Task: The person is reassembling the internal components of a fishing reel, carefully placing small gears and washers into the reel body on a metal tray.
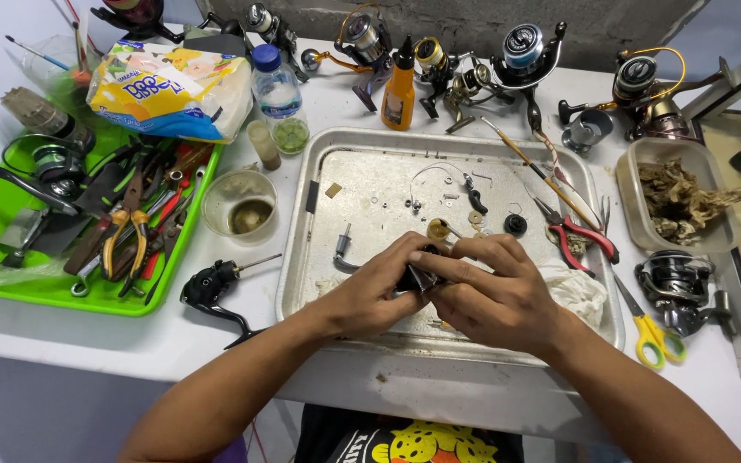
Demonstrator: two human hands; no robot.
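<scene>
- Left hand (370,291) and right hand (495,296) meeting at lower centre of the frame, both sets of fingers clamped together on one small dark reel part (416,279), held just above the metal tray (302,257).
- Left thumb and forefinger pinching the part from the left; right fingers curled over it from the right, hiding most of it, so exact shape not possible to tell.
- Best kept low over the tray, so that anything slipping loose drops among the loose washers and screws (439,201) at centre frame and not off the white table (173,334).
- Firm but light pinch likely wise: a small piece, easy to twist out of line or flick away.
- White rag (578,290) just right of the right hand, handy for wiping grease off fingertips before a fresh grip.
- Red-handled pliers (581,236) at right of the tray, yellow-handled scissors (649,330) at lower right, both within easy reach.
- Black reel body (212,287) left of the tray; green tray of tools (10,257) at far left; orange oil bottle (399,90) at upper centre, well apart from the hands.
</scene>
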